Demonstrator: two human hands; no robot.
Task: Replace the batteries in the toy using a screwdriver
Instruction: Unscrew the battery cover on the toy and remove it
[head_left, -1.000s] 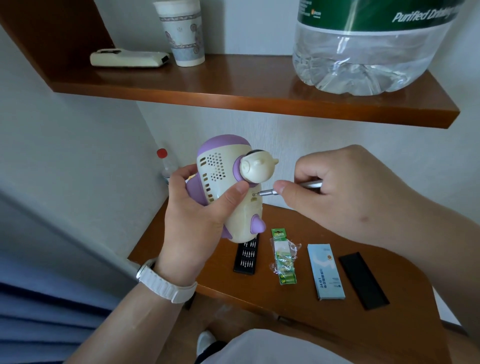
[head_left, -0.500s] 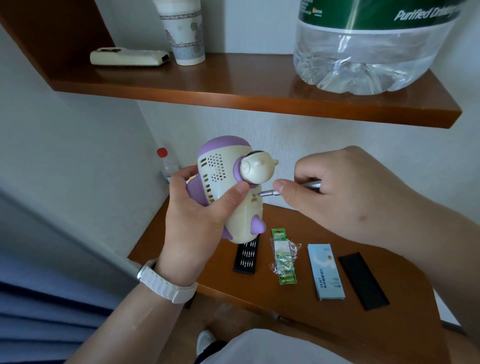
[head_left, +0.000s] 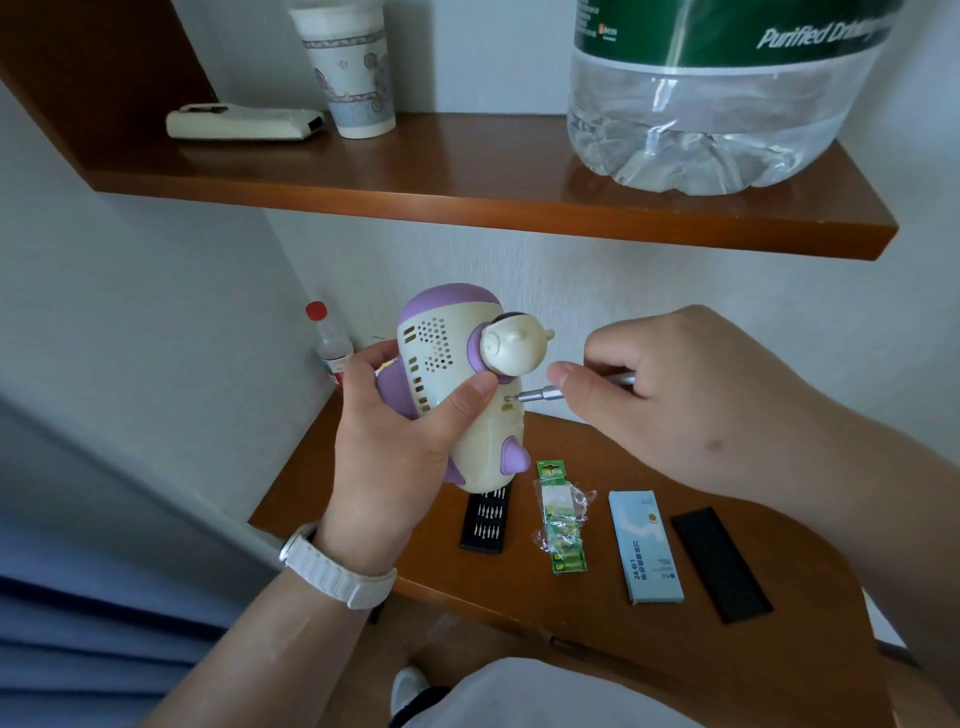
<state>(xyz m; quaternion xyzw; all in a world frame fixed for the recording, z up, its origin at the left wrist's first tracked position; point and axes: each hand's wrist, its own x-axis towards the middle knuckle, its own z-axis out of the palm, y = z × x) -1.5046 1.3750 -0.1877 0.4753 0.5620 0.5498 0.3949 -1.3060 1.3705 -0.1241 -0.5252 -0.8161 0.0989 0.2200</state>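
Left hand (head_left: 395, 441) fingers wrapped around cream-and-purple toy (head_left: 457, 384), right hand (head_left: 691, 395) fingertips pinching screwdriver (head_left: 540, 397), tip at toy's screw

Soft, even daylight, moderately bright, no harsh shadows. Pale sheen across the shelf (head_left: 467, 171) top from eleven to one o'clock, and white glints in the water bottle (head_left: 717, 104) at one o'clock. Faint glare on the counter (head_left: 810, 561) toward four o'clock. Strong wide-angle bending at the edges: shelf line bowed, forearms stretched at five and seven o'clock. Sharp at centre, slightly soft toward the corners.
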